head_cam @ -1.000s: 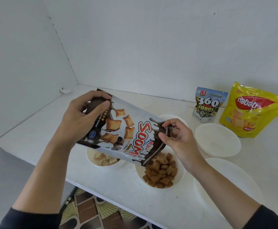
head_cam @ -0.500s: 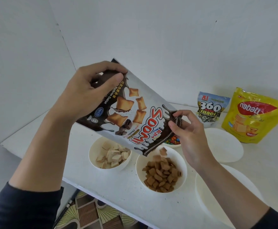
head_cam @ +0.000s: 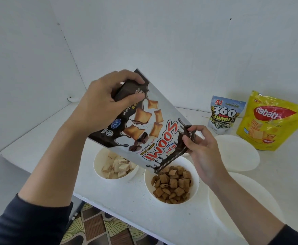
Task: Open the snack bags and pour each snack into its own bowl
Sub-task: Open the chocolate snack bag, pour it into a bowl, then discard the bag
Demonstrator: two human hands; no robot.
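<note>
Since one second ago, the Soom bag (head_cam: pixel 155 131) has been raised from a shallow slope to a steep tilt, bottom end high and mouth low. A piece seen falling half a second ago is no longer in the air.

The left hand (head_cam: pixel 102 105) grips the bag's upper, dark end, with fingers and thumb curled around it. The right hand (head_cam: pixel 203 151) pinches the right corner of the mouth between thumb and fingers. The hands are apart, one at each end of the bag.

The bag's mouth hangs just above the far rim of the centre bowl (head_cam: pixel 147 181), which holds the brown pillow pieces (head_cam: pixel 173 184). Just to its left, a second bowl (head_cam: pixel 98 170) holds pale pieces (head_cam: pixel 118 167). Two empty white bowls are on the right: one at the back (head_cam: pixel 238 152) and a larger one nearer (head_cam: pixel 242 206).

A 360 kuaci bag (head_cam: pixel 223 115) and a yellow nabati bag (head_cam: pixel 272 122) stand upright, side by side, at the back of the white table (head_cam: pixel 127 206).
</note>
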